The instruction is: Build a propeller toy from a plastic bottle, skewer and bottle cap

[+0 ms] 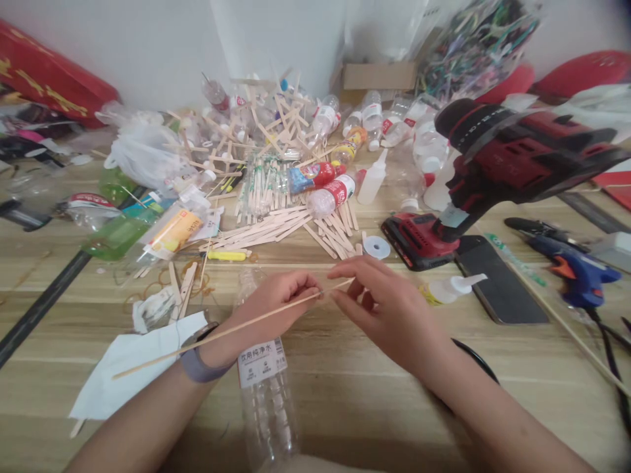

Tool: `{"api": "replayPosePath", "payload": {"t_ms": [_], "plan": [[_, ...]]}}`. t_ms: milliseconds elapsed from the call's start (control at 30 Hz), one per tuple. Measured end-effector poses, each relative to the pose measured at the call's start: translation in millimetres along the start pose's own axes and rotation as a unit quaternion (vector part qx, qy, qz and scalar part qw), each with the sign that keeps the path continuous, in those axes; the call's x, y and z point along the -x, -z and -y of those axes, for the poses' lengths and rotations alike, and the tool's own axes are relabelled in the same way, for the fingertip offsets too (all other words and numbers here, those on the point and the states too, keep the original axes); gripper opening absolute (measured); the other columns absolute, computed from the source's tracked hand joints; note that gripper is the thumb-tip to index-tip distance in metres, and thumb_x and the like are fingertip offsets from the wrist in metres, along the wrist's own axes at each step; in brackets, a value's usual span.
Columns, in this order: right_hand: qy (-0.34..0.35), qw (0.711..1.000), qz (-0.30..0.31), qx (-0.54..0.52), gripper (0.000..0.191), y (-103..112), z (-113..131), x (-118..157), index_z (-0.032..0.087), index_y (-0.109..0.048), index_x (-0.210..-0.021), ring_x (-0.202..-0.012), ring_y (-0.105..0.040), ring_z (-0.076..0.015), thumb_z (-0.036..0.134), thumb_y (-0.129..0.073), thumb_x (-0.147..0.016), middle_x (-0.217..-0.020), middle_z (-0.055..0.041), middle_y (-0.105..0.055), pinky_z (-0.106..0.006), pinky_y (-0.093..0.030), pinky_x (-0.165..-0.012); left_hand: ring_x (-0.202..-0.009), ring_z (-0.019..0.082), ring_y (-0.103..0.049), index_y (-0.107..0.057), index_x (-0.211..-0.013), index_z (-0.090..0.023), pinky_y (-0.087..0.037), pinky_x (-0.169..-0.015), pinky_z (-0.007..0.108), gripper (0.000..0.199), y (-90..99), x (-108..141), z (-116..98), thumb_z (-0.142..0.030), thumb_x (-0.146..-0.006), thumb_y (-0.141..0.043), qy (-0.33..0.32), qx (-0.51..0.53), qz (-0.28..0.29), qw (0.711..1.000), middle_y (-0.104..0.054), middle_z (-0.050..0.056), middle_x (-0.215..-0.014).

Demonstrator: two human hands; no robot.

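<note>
A long thin wooden stick (217,337) runs slantwise above the table, its lower left end over my left forearm. My left hand (276,303) pinches it near its upper right end. My right hand (382,302) is at that end, thumb and forefinger curved around it with a gap between them; whether they touch the stick is hard to tell. Something small and dark sits at the left fingertips, too small to name. Under my left wrist a clear plastic bottle (269,401) with a white label lies on the table.
A red and black drill (522,157) stands at right, near a phone (500,279), a glue bottle (451,288) and a blue glue gun (574,266). Ahead lie wooden sticks (266,226), plastic bottles and a white spool (376,247). White paper (121,374) lies at left.
</note>
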State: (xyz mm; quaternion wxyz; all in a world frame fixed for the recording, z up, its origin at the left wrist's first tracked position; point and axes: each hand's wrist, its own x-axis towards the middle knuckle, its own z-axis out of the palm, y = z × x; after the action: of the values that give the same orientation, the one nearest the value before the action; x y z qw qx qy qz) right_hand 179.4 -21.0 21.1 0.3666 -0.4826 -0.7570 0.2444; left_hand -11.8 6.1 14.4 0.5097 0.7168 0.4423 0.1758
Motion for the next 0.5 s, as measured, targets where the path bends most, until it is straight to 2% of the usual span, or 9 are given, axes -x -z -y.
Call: {"api": "replayPosePath", "payload": {"t_ms": [67,167,367,500], "plan": [[0.046,0.998,0.035,0.016,0.014,-4.3,-1.5,2.1,0.018,-0.065,-0.093,-0.066,-0.063,-0.0124,0.011,-0.054,-0.088,-0.088,-0.0048,-0.067,-0.023,-0.047,-0.059,-0.08,0.016,-0.056,-0.061,-0.088,-0.018,-0.042,-0.07,0.027,0.031,-1.4,0.3,-0.9,-0.043,-0.094,-0.045,-0.005,0.008,0.007,1.0,-0.063,0.0,-0.085],[0.099,0.993,0.029,0.052,0.015,-10.4,-5.7,4.1,0.018,-0.065,-0.091,-0.077,-0.066,-0.0157,0.012,-0.052,-0.092,-0.086,-0.0048,-0.069,-0.025,-0.05,-0.067,-0.082,0.018,-0.058,-0.063,-0.091,-0.017,-0.043,-0.072,0.028,0.031,-2.6,0.9,-1.8,-0.042,-0.094,-0.045,0.008,-0.002,0.007,1.0,-0.066,0.002,-0.088],[0.135,0.986,0.026,0.092,0.016,-10.7,-10.3,1.8,0.017,-0.064,-0.094,-0.08,-0.068,-0.0168,0.016,-0.048,-0.095,-0.089,-0.0065,-0.072,-0.026,-0.053,-0.07,-0.085,0.019,-0.06,-0.063,-0.092,-0.017,-0.044,-0.072,0.029,0.027,-2.3,0.9,-2.8,-0.04,-0.093,-0.048,0.028,0.001,0.005,1.0,-0.068,0.003,-0.092],[0.154,0.982,0.025,0.103,0.02,-9.3,-11.1,0.6,0.016,-0.064,-0.092,-0.076,-0.068,-0.016,0.017,-0.045,-0.097,-0.084,-0.0062,-0.072,-0.026,-0.053,-0.068,-0.084,0.021,-0.06,-0.063,-0.093,-0.016,-0.044,-0.071,0.03,0.029,-1.7,2.6,-5.9,-0.04,-0.093,-0.046,0.035,-0.016,0.003,0.999,-0.067,0.004,-0.09]]}}
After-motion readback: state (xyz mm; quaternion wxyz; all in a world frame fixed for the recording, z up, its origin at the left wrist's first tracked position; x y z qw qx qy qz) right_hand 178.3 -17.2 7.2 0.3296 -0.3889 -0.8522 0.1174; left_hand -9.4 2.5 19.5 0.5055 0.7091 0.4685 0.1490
